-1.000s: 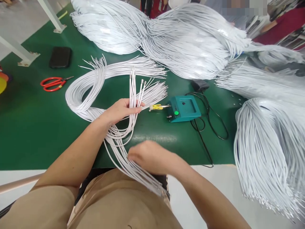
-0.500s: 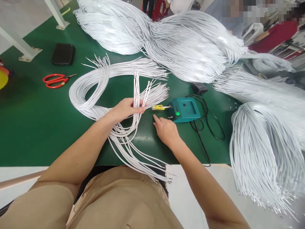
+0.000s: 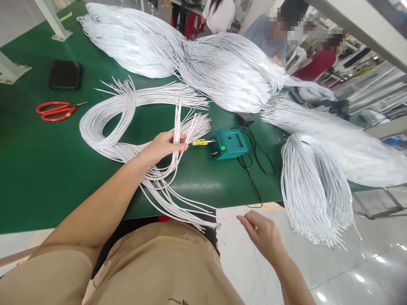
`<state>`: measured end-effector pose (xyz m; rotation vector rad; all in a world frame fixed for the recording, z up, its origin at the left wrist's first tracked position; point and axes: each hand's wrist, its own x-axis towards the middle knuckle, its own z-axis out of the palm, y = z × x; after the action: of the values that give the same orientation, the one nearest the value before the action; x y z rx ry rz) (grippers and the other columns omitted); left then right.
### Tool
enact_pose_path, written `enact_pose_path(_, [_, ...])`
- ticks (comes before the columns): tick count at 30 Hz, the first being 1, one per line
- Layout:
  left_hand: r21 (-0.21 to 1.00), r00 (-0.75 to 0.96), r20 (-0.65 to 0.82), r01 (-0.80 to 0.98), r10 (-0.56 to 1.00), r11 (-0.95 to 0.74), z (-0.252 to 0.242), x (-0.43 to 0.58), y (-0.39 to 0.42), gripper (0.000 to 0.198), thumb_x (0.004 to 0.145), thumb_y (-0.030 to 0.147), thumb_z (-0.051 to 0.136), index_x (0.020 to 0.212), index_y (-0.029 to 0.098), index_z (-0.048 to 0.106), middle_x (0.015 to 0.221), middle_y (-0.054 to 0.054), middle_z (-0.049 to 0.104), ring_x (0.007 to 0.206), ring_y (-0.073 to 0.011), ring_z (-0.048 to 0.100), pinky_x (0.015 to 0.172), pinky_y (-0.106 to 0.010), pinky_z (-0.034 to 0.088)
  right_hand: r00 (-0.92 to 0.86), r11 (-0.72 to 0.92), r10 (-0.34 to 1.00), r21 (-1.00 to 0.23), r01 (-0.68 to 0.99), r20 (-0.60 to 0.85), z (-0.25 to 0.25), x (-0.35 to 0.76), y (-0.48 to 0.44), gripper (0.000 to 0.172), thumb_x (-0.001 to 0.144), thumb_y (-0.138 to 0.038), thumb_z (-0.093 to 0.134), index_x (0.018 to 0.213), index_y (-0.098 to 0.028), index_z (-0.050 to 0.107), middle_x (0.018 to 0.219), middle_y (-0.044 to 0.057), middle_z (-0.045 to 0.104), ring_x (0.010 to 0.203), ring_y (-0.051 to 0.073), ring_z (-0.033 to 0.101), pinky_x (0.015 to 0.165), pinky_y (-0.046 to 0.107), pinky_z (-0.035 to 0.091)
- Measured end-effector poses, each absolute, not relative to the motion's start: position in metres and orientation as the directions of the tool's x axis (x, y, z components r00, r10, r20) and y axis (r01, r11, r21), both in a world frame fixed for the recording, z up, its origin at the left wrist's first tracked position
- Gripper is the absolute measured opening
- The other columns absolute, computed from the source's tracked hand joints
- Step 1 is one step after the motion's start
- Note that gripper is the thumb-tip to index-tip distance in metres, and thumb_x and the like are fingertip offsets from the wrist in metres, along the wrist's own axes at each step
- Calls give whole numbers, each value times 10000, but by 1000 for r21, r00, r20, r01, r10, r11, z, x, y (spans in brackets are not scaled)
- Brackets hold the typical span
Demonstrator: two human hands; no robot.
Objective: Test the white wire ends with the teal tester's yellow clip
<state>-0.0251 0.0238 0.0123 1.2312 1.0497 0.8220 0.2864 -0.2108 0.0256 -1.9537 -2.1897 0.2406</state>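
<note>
White wires (image 3: pixel 177 123) grasped in my left hand (image 3: pixel 167 146);
my right hand (image 3: pixel 263 233) hangs half-curled near the table (image 3: pixel 63 182); whether it holds anything I cannot tell.

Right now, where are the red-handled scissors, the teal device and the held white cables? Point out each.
Red-handled scissors (image 3: pixel 72 108): head view, where the handles meet.
Teal device (image 3: pixel 234 145): head view, on its recessed top.
Held white cables (image 3: pixel 177 123): head view, on the stretch just beyond the left hand (image 3: pixel 164 146).
</note>
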Motion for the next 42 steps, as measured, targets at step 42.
enact_pose_path(42, [983,122,-98,-145,988,115,-5,22,34,417,640,330,824,725,173,447,671,34,584,630,-96,599,492,-177,407,-211,-241,962,-896,-373,-171,7,167,44,242,702,-377,737,661,-162,633,537,-52,479,456,59,400,402,202,355])
